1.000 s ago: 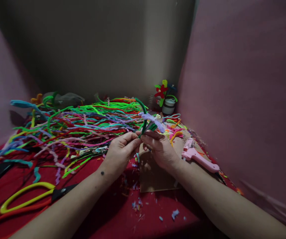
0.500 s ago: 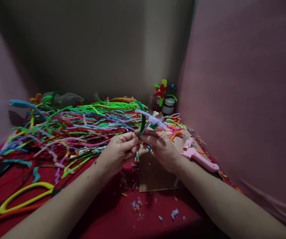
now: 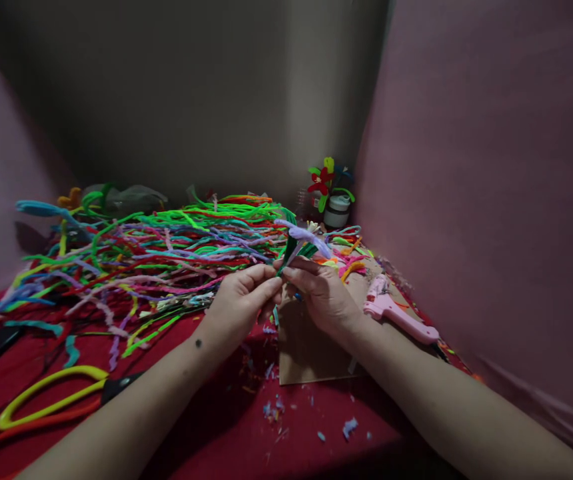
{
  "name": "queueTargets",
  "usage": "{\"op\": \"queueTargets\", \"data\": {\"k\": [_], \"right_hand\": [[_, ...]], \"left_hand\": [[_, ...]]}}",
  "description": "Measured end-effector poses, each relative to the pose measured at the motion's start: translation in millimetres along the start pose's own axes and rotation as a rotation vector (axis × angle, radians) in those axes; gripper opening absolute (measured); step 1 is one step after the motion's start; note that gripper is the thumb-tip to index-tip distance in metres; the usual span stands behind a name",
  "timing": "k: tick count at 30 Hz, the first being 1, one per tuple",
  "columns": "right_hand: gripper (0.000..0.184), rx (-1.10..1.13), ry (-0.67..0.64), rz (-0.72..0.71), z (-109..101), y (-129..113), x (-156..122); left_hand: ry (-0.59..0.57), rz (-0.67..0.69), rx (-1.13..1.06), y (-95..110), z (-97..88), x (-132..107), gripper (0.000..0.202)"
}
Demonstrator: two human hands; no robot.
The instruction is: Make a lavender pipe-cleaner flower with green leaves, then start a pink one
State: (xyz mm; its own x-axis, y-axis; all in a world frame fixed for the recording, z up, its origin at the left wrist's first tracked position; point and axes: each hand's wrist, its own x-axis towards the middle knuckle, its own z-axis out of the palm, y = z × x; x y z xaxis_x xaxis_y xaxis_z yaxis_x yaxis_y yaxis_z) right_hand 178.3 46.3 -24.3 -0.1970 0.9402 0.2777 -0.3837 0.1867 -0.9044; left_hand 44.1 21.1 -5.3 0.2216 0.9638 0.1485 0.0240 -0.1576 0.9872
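Note:
My left hand (image 3: 240,301) and my right hand (image 3: 324,293) meet at the middle of the table, fingers pinched together. Between them they hold a small pipe-cleaner flower (image 3: 302,237) with pale purple petals and a dark green stem (image 3: 289,252) that rises from the fingertips. Both hands are closed on the stem's lower end. Just behind and to the left lies a big heap of coloured pipe cleaners (image 3: 141,257). Under my right hand sits a piece of brown cardboard (image 3: 311,353).
A pink glue gun (image 3: 396,313) lies right of my right hand. Yellow-handled scissors (image 3: 51,397) rest at the front left on the red cloth (image 3: 226,433), with small cut scraps (image 3: 349,427) scattered near. A small white jar with pipe-cleaner flowers (image 3: 336,197) stands at the back.
The flower and both hands have shifted slightly; the green stem's loop now sits lower and more hidden behind the purple petals. My grip on it has stayed the same.

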Motion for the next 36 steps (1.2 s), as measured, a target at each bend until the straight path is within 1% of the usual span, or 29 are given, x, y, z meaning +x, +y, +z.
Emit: {"op": "queueTargets", "data": {"k": [3, 5, 6, 8, 10, 13, 15, 17, 21, 24, 29, 32, 34, 36], "right_hand": [[0.009, 0.017, -0.024, -0.030, 1.3, -0.2, -2.2], [0.010, 0.013, -0.028, -0.032, 2.9, -1.1, -3.6], [0.009, 0.014, -0.037, -0.038, 3.8, -1.5, -4.1], [0.009, 0.018, -0.051, -0.044, 5.1, -1.9, -4.5], [0.011, 0.029, -0.046, -0.024, 5.3, -1.6, -4.3], [0.011, 0.028, -0.034, 0.015, 3.3, -0.6, -3.6], [0.010, 0.017, -0.048, 0.004, 0.9, -0.3, -3.2], [0.011, -0.013, -0.067, -0.019, -1.8, 0.2, -2.6], [0.017, -0.056, -0.120, -0.049, -5.2, 3.3, -0.1], [0.018, -0.015, -0.141, -0.025, -5.1, 6.3, 2.5], [0.019, 0.128, -0.147, 0.088, -3.6, 5.5, 3.7], [0.019, 0.175, -0.157, 0.139, -3.6, 2.9, 2.5], [0.018, 0.180, -0.145, 0.126, -3.8, 2.0, 1.7], [0.016, 0.167, -0.122, 0.081, -4.2, 2.6, 1.3]], "left_hand": [[0.151, 0.178, 0.370, -5.6, 1.5, -1.5, 0.011], [0.213, 0.307, 0.561, -10.0, 0.1, -2.2, 0.011], [0.225, 0.358, 0.620, -11.6, -0.9, -2.3, 0.011], [0.227, 0.412, 0.648, -12.6, -2.1, -2.4, 0.012], [0.227, 0.387, 0.587, -10.7, -1.3, -2.5, 0.013], [0.215, 0.241, 0.361, -4.9, 2.7, -2.7, 0.016], [0.176, 0.142, 0.182, -1.0, 5.2, -2.8, 0.018], [0.129, 0.073, 0.039, 1.7, 6.3, -2.7, 0.021], [0.056, -0.032, -0.149, 2.6, 5.0, -1.8, 0.026], [-0.001, -0.092, -0.273, 0.6, 3.4, -0.5, 0.022], [-0.111, -0.167, -0.434, -2.0, 0.7, 1.2, 0.018], [-0.167, -0.187, -0.483, -1.7, -0.8, 1.6, 0.015], [-0.171, -0.183, -0.467, -1.1, -0.9, 1.6, 0.014], [-0.153, -0.149, -0.396, -0.7, -0.1, 1.4, 0.015]]}}
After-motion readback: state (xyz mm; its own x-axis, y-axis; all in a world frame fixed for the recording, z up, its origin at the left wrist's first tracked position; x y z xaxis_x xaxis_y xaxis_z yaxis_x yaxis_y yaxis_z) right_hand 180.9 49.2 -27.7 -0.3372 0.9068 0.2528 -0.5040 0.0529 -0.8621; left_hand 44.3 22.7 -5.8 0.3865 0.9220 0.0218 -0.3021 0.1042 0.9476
